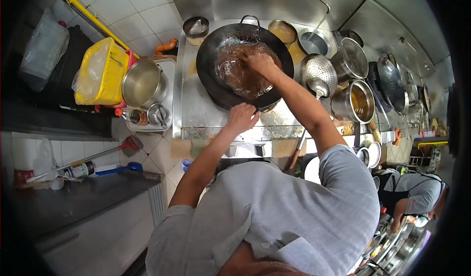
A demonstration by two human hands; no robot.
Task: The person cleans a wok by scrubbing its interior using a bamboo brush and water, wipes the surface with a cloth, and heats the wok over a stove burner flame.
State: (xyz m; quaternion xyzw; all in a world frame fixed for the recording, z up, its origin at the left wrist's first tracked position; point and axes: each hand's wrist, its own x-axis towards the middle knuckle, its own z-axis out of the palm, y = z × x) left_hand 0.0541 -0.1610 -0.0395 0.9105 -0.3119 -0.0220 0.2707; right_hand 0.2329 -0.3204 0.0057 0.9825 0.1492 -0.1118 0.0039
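A large black wok (208,72) sits on the steel stove, with brown, bubbly liquid (235,72) inside. Over the liquid, my right hand (261,64) is closed round a brown brush-like thing (244,55) whose lower end meets the liquid. At the wok's near rim is my left hand (242,117), its fingers bent against the edge; what they grip, if anything, is hard to see. The wok's far loop handle (250,17) stands free. Right of the wok lies a perforated ladle (318,69) with a smaller ladle over it.
Pots (354,102) and pans line the right side. On the left are a steel pot (143,85) on a tray, a yellow bin (100,72) and a dark counter (88,200). Another person (417,192) works at the lower right.
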